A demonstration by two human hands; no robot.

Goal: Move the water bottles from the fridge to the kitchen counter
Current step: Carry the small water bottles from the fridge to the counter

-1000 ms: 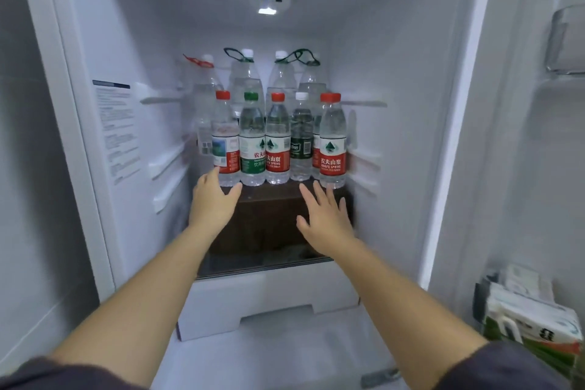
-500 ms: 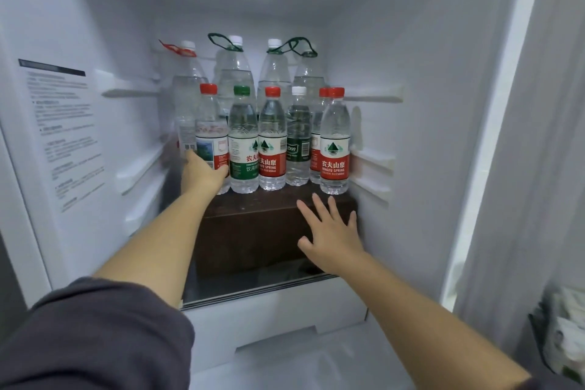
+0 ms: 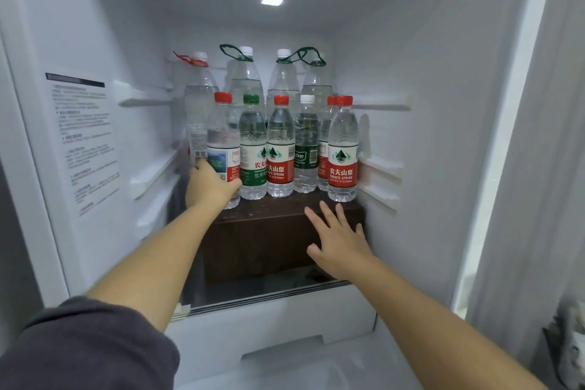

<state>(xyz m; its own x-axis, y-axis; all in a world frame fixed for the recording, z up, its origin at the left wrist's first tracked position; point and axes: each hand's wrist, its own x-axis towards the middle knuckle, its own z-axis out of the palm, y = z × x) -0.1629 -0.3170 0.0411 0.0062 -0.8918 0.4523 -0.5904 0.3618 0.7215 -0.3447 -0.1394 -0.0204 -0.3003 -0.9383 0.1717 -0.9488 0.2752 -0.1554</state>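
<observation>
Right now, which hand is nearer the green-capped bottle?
Left. The left hand grips the leftmost red-capped bottle right beside the green-capped bottle; the right hand hovers lower, open, before the brown box.

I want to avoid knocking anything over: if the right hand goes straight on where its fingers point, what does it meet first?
Likely the rightmost front bottle, beyond the fingertips of the right hand; depth is unclear, so the brown box might come first.

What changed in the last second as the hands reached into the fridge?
The left hand moved forward from just below the front row and now grips the leftmost red-capped bottle, wrapped round its lower half. The right hand stayed open, spread before the brown box. The other bottles stand unmoved.
</observation>
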